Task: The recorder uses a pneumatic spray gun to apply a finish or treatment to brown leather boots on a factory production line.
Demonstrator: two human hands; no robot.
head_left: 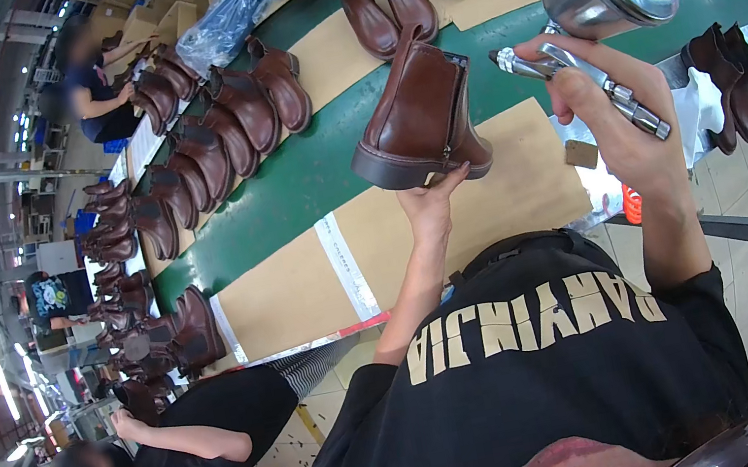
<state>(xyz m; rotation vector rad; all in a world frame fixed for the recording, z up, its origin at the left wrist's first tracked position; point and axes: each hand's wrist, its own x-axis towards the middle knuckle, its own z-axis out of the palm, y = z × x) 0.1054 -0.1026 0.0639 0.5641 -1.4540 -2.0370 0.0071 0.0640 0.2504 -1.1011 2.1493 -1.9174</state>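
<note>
Left hand: grips brown boot from below, 1 o'clock.
Right hand: closed round metal spray gun, 2 o'clock.
Green surface: boot row, 10 o'clock.

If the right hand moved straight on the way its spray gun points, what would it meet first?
Likely the boot in the left hand, near its top: the spray gun in the right hand points leftward at it. Depth is unclear in this single view.
</note>
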